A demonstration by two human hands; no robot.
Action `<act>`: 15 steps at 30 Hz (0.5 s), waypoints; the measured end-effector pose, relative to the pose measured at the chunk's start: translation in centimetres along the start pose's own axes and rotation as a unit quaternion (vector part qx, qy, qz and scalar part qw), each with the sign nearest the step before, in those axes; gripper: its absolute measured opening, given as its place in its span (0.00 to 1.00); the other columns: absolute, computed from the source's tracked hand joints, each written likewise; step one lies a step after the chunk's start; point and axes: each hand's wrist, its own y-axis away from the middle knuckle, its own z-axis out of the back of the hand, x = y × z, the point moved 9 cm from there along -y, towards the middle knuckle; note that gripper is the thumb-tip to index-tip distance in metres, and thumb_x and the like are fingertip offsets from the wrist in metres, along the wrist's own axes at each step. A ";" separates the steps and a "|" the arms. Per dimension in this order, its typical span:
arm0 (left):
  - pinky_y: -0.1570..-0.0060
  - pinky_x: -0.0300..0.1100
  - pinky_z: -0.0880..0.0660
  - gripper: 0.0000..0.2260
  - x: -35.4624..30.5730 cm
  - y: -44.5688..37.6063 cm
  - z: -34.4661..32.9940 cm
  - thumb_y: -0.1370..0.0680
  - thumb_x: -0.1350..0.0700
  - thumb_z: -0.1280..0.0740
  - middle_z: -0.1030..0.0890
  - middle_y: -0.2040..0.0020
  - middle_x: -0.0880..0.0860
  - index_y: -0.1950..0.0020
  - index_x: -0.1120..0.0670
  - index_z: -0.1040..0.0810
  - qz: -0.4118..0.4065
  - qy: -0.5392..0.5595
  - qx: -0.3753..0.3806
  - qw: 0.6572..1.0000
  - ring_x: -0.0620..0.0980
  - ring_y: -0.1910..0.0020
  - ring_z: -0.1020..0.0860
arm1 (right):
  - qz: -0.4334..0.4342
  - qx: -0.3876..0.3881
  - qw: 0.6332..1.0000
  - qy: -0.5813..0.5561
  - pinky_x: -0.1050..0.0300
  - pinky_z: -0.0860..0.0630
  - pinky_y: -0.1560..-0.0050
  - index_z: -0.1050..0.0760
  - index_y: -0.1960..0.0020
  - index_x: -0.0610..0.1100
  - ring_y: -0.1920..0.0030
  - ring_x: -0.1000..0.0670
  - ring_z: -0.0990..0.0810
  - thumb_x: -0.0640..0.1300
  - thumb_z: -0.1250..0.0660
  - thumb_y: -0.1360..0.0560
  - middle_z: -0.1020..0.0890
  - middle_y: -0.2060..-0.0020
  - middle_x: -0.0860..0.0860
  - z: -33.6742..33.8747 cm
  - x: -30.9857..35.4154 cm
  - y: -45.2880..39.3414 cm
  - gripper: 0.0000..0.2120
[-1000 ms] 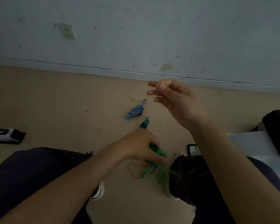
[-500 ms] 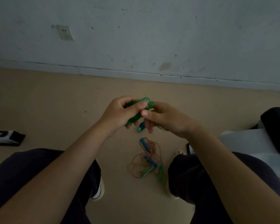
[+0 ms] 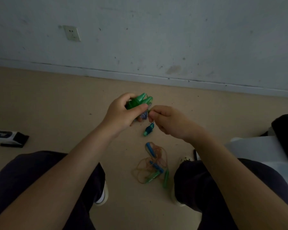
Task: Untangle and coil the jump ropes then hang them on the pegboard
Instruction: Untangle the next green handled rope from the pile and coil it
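Note:
My left hand (image 3: 121, 113) grips a pair of green jump rope handles (image 3: 140, 101), held side by side above the floor. My right hand (image 3: 170, 120) pinches the rope just beside them, close to my left thumb. Behind my hands, a blue-and-white wound rope bundle (image 3: 144, 115) shows only partly. A teal wound rope bundle (image 3: 148, 129) with a small ring lies on the floor below my right fingers. Between my knees lies a tangle of orange rope (image 3: 152, 165) with blue and green handles. No pegboard is in view.
I sit facing a grey wall with a socket (image 3: 72, 33). A black-and-white device (image 3: 7, 137) lies on the beige floor at the left. A white sheet (image 3: 256, 151) and a dark bag (image 3: 285, 128) are at the right, a phone edge (image 3: 195, 154) by my right knee.
My left hand lifted the green handles from the floor pile up in front of me. My right hand came down from the air and took hold beside them.

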 end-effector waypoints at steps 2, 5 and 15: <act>0.74 0.32 0.30 0.08 0.2 -0.2 0.0 0.23 0.55 0.26 0.16 0.60 0.53 0.47 0.54 0.20 -0.007 -0.040 -0.003 0.999 0.46 0.68 0.18 | 0.006 0.003 0.999 0.034 0.62 0.33 0.70 0.27 0.60 0.48 0.75 0.59 0.33 0.44 0.42 0.17 0.29 0.73 0.55 0.1 0.2 0.0 0.14; 0.74 0.30 0.31 0.09 0.7 -0.3 -0.1 0.24 0.54 0.25 0.17 0.65 0.49 0.46 0.51 0.19 0.009 -0.083 0.016 0.996 0.44 0.69 0.18 | 0.019 -0.001 0.996 0.089 0.64 0.33 0.68 0.26 0.61 0.50 0.74 0.60 0.30 0.45 0.41 0.18 0.27 0.71 0.55 0.6 0.4 0.3 0.14; 0.76 0.35 0.32 0.10 0.7 0.8 -3.1 0.31 0.48 0.20 0.18 0.70 0.44 0.53 0.44 0.16 0.048 -0.130 0.203 0.969 0.44 0.71 0.21 | 0.103 -0.101 0.985 0.094 0.70 0.33 0.69 0.21 0.61 0.50 0.70 0.60 0.27 0.44 0.31 0.23 0.25 0.72 0.58 2.1 1.8 1.1 0.08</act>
